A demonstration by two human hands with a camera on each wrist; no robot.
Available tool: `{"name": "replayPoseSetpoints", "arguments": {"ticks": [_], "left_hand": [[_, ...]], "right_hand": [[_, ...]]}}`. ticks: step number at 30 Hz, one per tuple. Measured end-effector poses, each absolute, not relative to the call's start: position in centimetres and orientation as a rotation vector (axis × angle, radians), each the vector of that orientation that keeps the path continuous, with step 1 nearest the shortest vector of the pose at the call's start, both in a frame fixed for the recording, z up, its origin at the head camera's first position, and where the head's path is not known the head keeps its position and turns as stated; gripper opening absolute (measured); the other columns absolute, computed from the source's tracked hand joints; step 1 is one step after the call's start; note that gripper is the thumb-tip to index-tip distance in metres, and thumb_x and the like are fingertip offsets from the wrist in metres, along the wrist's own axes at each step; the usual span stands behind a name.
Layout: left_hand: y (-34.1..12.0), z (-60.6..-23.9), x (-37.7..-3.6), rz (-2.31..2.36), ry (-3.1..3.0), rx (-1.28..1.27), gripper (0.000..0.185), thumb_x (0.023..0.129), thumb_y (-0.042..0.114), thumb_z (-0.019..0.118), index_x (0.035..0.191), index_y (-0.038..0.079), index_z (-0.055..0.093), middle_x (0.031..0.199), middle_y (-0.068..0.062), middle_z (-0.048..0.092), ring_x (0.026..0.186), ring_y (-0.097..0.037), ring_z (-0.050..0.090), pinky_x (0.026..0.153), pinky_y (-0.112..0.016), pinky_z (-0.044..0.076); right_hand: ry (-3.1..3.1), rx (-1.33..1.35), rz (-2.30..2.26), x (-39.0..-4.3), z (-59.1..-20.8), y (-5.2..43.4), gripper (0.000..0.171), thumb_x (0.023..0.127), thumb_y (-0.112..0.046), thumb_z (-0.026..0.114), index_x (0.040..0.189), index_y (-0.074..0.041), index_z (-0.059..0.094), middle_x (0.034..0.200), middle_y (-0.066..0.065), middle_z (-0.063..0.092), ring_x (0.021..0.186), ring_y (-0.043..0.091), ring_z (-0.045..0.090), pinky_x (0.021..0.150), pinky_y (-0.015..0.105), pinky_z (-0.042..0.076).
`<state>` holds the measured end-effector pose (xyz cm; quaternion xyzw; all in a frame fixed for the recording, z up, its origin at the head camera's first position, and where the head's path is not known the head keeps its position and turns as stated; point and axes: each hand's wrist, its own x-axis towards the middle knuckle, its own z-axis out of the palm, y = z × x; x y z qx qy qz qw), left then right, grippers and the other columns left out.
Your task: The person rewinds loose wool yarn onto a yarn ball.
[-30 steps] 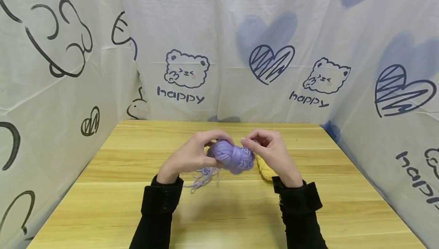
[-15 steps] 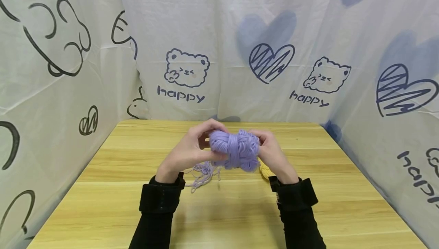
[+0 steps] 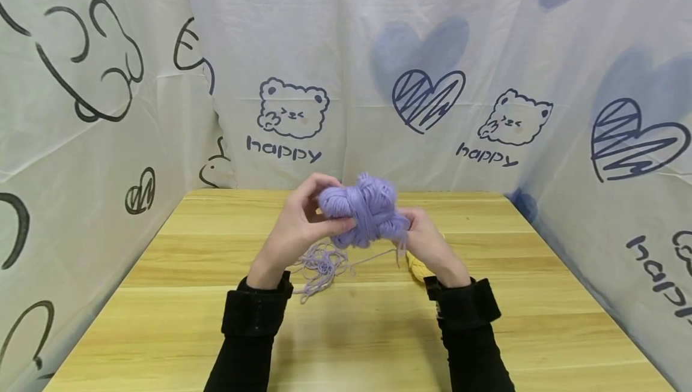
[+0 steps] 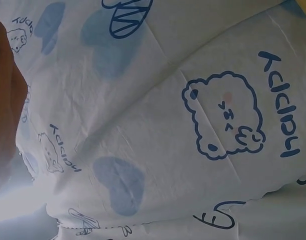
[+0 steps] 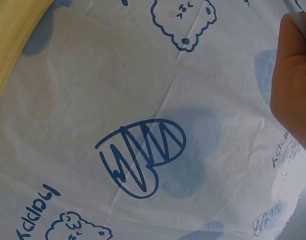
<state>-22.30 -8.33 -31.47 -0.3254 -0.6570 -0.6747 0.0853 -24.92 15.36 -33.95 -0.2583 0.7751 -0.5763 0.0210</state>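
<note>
Two grips on one purple skein

Both our hands hold it above the bench (image 3: 178, 320): left hand (image 3: 294, 233) pinches the skein's left end, the purple skein (image 3: 361, 209) lies crosswise, right hand (image 3: 427, 245) cups its right end from beneath.

Yarn skein (image 3: 363, 212): lilac; loose lilac strands (image 3: 323, 265) seen on worktop. Second skein (image 3: 418, 265): yellow. Worktop (image 3: 178, 326): light wood grain. Sleeves (image 3: 254, 311): black. Backdrop cloth (image 3: 346, 62): white, printed with dark-blue bears, "happy" lettering, striped hearts, pale-blue hearts.
</note>
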Motion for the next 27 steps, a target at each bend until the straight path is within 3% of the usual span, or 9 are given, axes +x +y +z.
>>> {"name": "replayPoseSetpoints", "arguments": {"ticks": [5, 8, 16, 23, 27], "left_hand": [[-8.3, -31.6, -22.7, -1.919, -1.919, -0.820, 0.050, 0.076, -0.006, 0.074, 0.118, 0.003, 0.049, 0.115, -0.009, 0.055, 0.104, -0.021, 0.059, 0.093, -0.036, 0.056], [-8.2, -31.8, -23.0, -1.844, -1.946, -0.761, 0.049, 0.076, -0.005, 0.074, 0.117, 0.003, 0.049, 0.116, -0.012, 0.055, 0.105, -0.021, 0.058, 0.091, -0.036, 0.056], [-8.0, -32.6, -23.7, -1.556, -2.155, -0.738, 0.050, 0.071, -0.003, 0.077, 0.115, 0.006, 0.055, 0.117, -0.011, 0.059, 0.103, -0.024, 0.058, 0.082, -0.037, 0.057], [-7.8, -32.9, -23.6, -1.340, -2.331, -0.940, 0.052, 0.069, -0.005, 0.078, 0.116, 0.008, 0.059, 0.117, -0.010, 0.062, 0.106, -0.024, 0.060, 0.090, -0.037, 0.056], [-7.9, -32.9, -23.7, -1.331, -2.368, -1.055, 0.051, 0.068, -0.004, 0.077, 0.114, 0.010, 0.060, 0.116, -0.006, 0.064, 0.105, -0.019, 0.061, 0.088, -0.032, 0.056]], "right_hand": [[2.340, -0.819, -1.788, -24.7, -33.8, 15.2, 0.018, 0.094, -0.012, 0.057, 0.091, 0.004, 0.063, 0.056, -0.007, 0.037, 0.051, 0.006, 0.030, 0.047, 0.024, 0.027], [2.333, -0.853, -1.779, -24.5, -33.8, 15.2, 0.022, 0.096, -0.019, 0.058, 0.093, 0.003, 0.063, 0.056, -0.005, 0.031, 0.050, 0.009, 0.027, 0.046, 0.026, 0.024], [2.409, -0.895, -1.792, -23.6, -33.3, 15.5, 0.020, 0.095, -0.022, 0.059, 0.094, -0.003, 0.065, 0.064, -0.002, 0.042, 0.055, 0.013, 0.035, 0.048, 0.030, 0.031], [2.415, -0.905, -1.918, -23.5, -33.1, 15.9, 0.017, 0.095, -0.019, 0.060, 0.092, -0.003, 0.065, 0.065, -0.004, 0.043, 0.057, 0.012, 0.037, 0.048, 0.027, 0.031], [2.418, -0.858, -1.982, -23.7, -33.0, 16.2, 0.017, 0.094, -0.019, 0.062, 0.093, -0.003, 0.065, 0.067, -0.005, 0.046, 0.059, 0.010, 0.039, 0.051, 0.024, 0.033]]}}
